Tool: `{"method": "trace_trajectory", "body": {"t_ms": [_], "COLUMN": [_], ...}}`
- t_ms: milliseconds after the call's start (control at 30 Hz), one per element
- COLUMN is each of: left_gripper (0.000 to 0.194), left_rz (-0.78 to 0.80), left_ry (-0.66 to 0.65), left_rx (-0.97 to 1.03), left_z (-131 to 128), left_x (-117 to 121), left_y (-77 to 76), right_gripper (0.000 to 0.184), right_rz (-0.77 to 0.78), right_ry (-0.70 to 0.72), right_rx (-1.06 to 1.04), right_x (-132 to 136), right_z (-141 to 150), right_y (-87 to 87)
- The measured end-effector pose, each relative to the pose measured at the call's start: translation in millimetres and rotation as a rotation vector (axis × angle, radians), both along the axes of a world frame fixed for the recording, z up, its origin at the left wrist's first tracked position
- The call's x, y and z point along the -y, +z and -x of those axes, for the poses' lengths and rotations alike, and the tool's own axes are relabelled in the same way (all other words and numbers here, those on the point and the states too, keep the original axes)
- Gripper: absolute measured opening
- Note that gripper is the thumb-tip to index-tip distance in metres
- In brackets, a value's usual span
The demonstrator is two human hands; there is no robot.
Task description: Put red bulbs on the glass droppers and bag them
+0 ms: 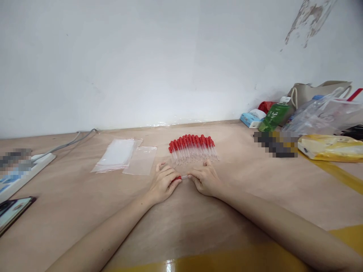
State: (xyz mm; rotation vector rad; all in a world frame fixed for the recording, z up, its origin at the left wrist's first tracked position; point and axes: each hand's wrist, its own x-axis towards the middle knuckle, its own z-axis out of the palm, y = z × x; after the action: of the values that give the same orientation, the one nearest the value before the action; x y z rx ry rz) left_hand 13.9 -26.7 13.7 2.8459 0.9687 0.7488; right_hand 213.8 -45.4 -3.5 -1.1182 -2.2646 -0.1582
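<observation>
Between my two hands a dropper [184,177] with a red rubber bulb and a clear tube lies sideways, low over the table. My left hand [166,180] is closed on its red bulb. The fingers of my right hand [206,178] pinch the clear tube, and the tube's far end is hidden by them. Just beyond my hands, several more red-bulbed droppers [194,148] lie side by side in a fanned row, bulbs toward the wall. To the left rest a stack of clear zip bags [116,155] and a single zip bag [141,160].
A power strip [34,170] with a grey cable and a phone [15,211] lie at left. Along the right side are a tissue pack [251,118], a green bottle [274,115], plastic bags [323,111] and a yellow packet [330,148]. A wall [170,68] closes off the back.
</observation>
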Motion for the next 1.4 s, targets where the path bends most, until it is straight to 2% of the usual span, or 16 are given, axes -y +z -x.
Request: {"method": "trace_trajectory", "body": {"t_ms": [267,367,433,500,567,767,867,967,1033,1100,1200,1300,1400], "left_gripper": [0.019,0.018,0.018,0.018,0.016,0.035,0.03,0.03,0.034,0.032,0.031,0.032,0.033], "left_rz": [-0.048,-0.077,-0.037,0.096,0.3,0.911,1.09,1.041,0.979,0.908,0.704,0.639,0.584], "left_ry": [-0.033,-0.048,-0.05,-0.035,-0.008,0.101,0.209,0.448,0.552,0.573,0.608,0.625,0.631], "left_rx": [-0.011,-0.007,0.029,0.148,0.341,1.129,1.26,1.187,1.074,0.942,0.785,0.708,0.634], "left_z": [-1.6,1.7,6.8,12.6,16.0,-3.5,-11.7,-3.9,6.5,15.2,17.8,9.1,-1.7], "left_x": [-2.6,-9.7,-16.3,-22.6,-26.6,-17.3,-12.5,-18.6,-29.7,-46.0,-76.8,-106.4,-122.4], "left_y": [-1.4,-0.8,-0.4,-0.5,-1.0,-0.8,2.1,6.1,8.5,10.0,9.5,5.4,-1.5], "right_gripper": [0.027,0.03,0.029,0.026,0.024,0.023,0.024,0.023,0.023,0.023,0.023,0.021,0.019], "right_rz": [0.014,0.011,-0.001,-0.008,-0.01,-0.038,-0.058,-0.072,-0.074,-0.064,-0.037,-0.022,-0.02], "right_ry": [-0.01,-0.015,-0.029,-0.047,-0.049,0.012,0.1,0.098,0.05,0.002,-0.059,-0.099,-0.104], "right_rx": [0.042,0.042,0.005,-0.049,-0.09,-0.113,-0.056,-0.016,-0.011,-0.017,-0.028,-0.046,-0.055], "right_x": [-0.6,-0.5,0.0,0.6,1.5,6.1,7.9,6.1,2.7,-1.4,-6.5,-9.1,-10.2], "right_z": [5.8,5.9,4.4,2.0,0.7,11.4,15.4,10.2,1.9,-8.6,-24.3,-35.1,-39.2], "right_y": [1.2,2.0,3.8,6.1,7.9,8.1,6.7,5.2,4.3,3.4,2.4,1.5,0.9]}}
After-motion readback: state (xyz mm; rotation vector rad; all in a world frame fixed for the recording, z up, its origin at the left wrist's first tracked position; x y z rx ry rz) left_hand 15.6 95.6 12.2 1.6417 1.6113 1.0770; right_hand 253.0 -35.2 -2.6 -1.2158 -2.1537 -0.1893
